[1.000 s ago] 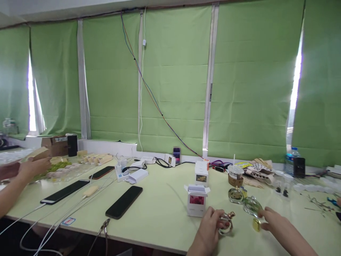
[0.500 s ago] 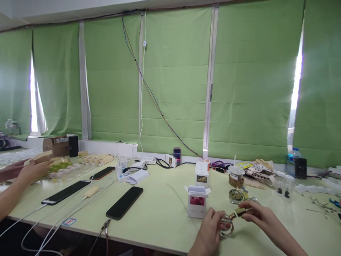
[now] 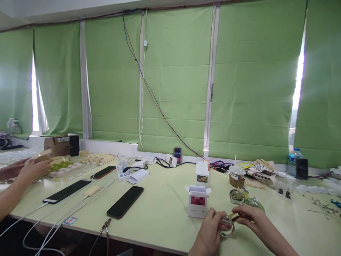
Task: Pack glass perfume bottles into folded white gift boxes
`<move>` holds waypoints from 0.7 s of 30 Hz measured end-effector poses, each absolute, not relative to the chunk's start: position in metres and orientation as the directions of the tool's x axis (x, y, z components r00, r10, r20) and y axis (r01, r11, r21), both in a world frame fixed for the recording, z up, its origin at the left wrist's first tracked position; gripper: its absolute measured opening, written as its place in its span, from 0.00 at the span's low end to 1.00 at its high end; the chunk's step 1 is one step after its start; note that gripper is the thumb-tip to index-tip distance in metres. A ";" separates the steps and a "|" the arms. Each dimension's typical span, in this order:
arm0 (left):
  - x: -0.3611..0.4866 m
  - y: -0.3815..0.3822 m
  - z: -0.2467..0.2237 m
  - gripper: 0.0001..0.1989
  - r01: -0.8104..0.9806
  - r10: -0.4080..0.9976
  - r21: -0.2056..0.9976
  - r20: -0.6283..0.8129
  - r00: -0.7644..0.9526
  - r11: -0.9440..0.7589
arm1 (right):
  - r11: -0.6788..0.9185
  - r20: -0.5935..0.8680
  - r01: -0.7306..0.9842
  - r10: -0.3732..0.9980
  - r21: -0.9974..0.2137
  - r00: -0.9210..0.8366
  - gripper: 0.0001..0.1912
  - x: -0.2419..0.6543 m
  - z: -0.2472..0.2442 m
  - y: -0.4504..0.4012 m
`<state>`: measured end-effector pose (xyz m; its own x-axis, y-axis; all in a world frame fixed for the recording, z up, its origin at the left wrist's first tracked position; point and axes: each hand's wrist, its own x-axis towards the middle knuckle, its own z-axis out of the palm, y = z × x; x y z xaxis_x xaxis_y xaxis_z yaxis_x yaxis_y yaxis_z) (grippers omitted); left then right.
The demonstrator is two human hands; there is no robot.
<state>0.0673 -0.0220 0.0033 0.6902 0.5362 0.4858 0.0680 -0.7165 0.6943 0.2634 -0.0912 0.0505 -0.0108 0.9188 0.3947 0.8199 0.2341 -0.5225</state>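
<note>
Right of the open white box point(image 3: 197, 209): left hand point(image 3: 209, 231) gripping round glass bottle point(image 3: 227, 233), right hand point(image 3: 252, 216) pinching gold cap point(image 3: 234, 216) at its neck. Behind box, white carton point(image 3: 202, 179).

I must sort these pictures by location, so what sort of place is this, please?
Probably a shared workroom: boxes and glass bottles are on a long table, and another person's hand reaches in at the left.
</note>
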 end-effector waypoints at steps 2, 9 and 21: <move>0.067 -0.023 0.004 0.24 0.071 0.539 0.697 0.480 0.692 -0.713 | 0.227 0.381 0.823 0.925 -0.521 -0.014 0.10 0.260 0.051 -0.091; 0.067 -0.022 0.004 0.22 0.060 0.544 0.704 0.488 0.683 -0.707 | 0.172 0.342 0.857 0.940 -0.487 0.006 0.12 0.254 0.053 -0.088; 0.068 -0.021 0.001 0.25 0.053 0.522 0.690 0.492 0.697 -0.721 | 0.007 0.169 0.854 0.981 -0.520 0.095 0.12 0.241 0.058 -0.094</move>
